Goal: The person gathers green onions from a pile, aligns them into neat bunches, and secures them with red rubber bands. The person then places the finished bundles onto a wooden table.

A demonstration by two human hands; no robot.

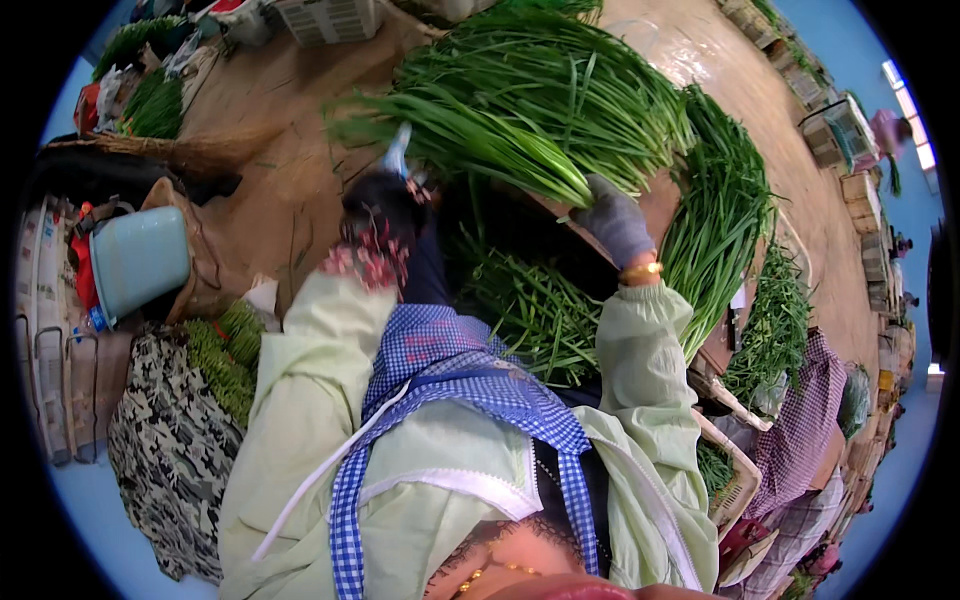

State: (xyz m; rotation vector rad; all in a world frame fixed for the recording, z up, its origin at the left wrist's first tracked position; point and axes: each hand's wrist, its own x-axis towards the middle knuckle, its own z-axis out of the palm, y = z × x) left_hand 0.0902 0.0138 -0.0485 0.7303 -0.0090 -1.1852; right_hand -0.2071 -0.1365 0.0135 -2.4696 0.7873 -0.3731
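Note:
My right hand [612,222], in a grey glove, is closed around the pale stem ends of a bunch of garlic chives [500,140]. The bunch's long green leaves stretch away to the left. My left hand [388,205], in a dark glove under a flowered cuff, is just below the leaf ends. Motion smears its fingers, and something light blue [396,152] shows at their tips; I cannot make out what. Beyond the bunch lies a large heap of garlic chives [590,70], which continues down the right side [715,200].
Loose green leaves [530,310] lie below, between my arms, with more trimmings [770,330] at the right. A light blue plastic bin [140,260] stands at the left near a straw broom [190,150]. A white crate [328,18] is at the back. Another person [888,130] is far right.

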